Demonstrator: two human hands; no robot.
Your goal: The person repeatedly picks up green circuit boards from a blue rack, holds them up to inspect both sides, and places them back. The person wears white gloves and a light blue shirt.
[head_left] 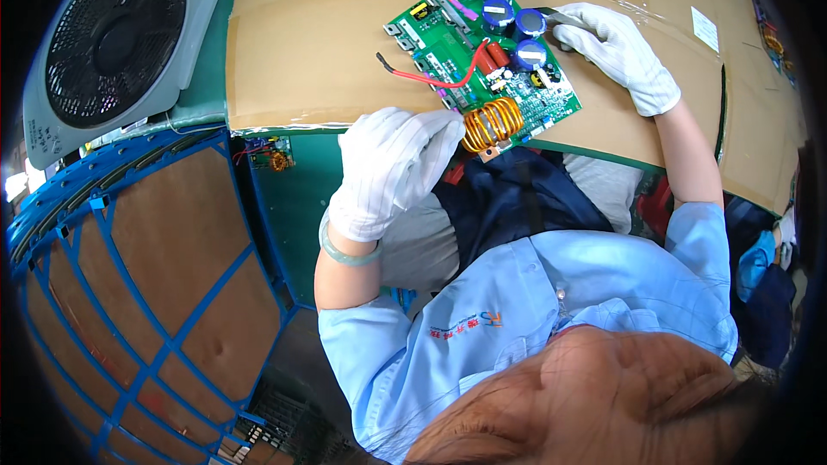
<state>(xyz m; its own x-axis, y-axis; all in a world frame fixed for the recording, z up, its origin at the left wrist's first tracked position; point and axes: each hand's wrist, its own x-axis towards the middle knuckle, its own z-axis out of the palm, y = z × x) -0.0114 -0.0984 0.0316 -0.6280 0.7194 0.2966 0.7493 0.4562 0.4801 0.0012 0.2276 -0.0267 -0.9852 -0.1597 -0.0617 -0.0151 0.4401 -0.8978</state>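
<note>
A green circuit board [450, 56] lies on the cardboard-covered bench [314, 52], its corner with the copper-coloured wire coil [493, 123] jutting past the near edge. The white-gloved left hand [401, 164] has its fingers curled at that edge, fingertips by the coil; whether its grip pinches the board I cannot tell. Beside the blue cylindrical capacitors [529, 24], the white-gloved right hand [616, 56] has its grip closed around a thin dark item [556, 17]. A grey fan [116, 43] stands off the bench's left edge.
</note>
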